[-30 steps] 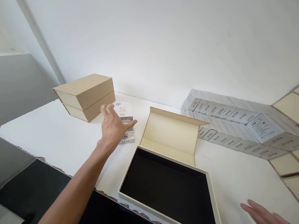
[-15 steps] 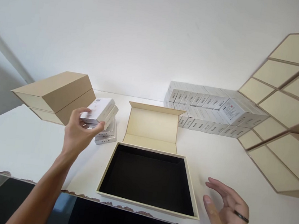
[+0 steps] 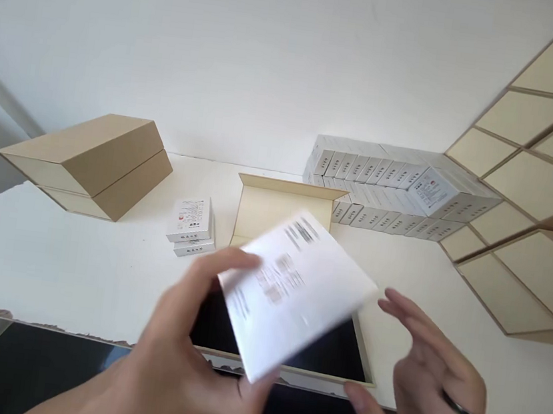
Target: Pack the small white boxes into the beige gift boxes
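Observation:
My left hand (image 3: 208, 353) grips a white printed carton (image 3: 305, 298) between thumb and fingers, blurred by motion, held up over a tray-like gift box. That gift box (image 3: 364, 352) lies with its lid (image 3: 276, 210) folded back; its black inside is partly covered by the carton. Whether a second carton sits beneath the held one, I cannot tell. My right hand (image 3: 431, 380), with a dark ring, is open just right of the carton, thumb and fingers apart, holding nothing. Two white cartons (image 3: 191, 220) are stacked left of the gift box.
Closed tan boxes (image 3: 105, 159) are stacked at the left. Rows of white cartons (image 3: 381, 210) stand against the wall at the back right. A tall stack of cream and tan boxes (image 3: 536, 185) rises on the right. The table's front edge (image 3: 64, 331) is chipped.
My left hand has lifted white packaging off the left stack and carried it right and nearer, over the gift box. My right hand has opened wider. The view has shifted slightly.

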Available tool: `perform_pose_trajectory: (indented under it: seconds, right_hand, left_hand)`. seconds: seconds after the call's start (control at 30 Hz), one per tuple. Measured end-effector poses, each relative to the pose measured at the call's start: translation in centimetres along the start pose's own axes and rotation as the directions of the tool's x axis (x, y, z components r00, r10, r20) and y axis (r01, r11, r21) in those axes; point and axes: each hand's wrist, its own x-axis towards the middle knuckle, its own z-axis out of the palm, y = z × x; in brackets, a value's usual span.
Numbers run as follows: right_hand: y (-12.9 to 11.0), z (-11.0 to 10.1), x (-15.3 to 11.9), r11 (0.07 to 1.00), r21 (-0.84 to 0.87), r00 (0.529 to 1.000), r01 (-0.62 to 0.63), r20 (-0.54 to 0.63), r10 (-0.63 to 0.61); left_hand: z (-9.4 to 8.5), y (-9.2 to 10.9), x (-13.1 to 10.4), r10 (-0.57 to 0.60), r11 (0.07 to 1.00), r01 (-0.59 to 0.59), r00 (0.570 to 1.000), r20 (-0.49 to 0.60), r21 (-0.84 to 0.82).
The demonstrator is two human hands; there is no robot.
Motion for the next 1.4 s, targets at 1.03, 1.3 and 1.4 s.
perform_pose_trajectory:
  seconds: [1.03, 1.3, 1.4]
  right_hand:
    - [0.8, -1.1, 5.1, 0.978, -0.208, 0.927, -0.016, 0.362, 0.092]
    - [1.3, -1.6, 4.1, 0.983, -0.113, 0.954, -0.142, 0.248, 0.167]
    - [0.9, -1.4, 3.7, 0.989, 0.008, 0.976, -0.145, 0.165, 0.142]
  left_hand:
    - [-5.7, -4.7, 3.7, -0.275, 0.913, -0.137, 0.489, 0.828, 0.384]
    - [-5.5, -3.6, 3.8, -0.156, 0.847, -0.395, 0.454, 0.877, 0.356]
    - [-3.3, -2.8, 4.0, -0.088, 0.846, -0.439, 0.445, 0.891, 0.302]
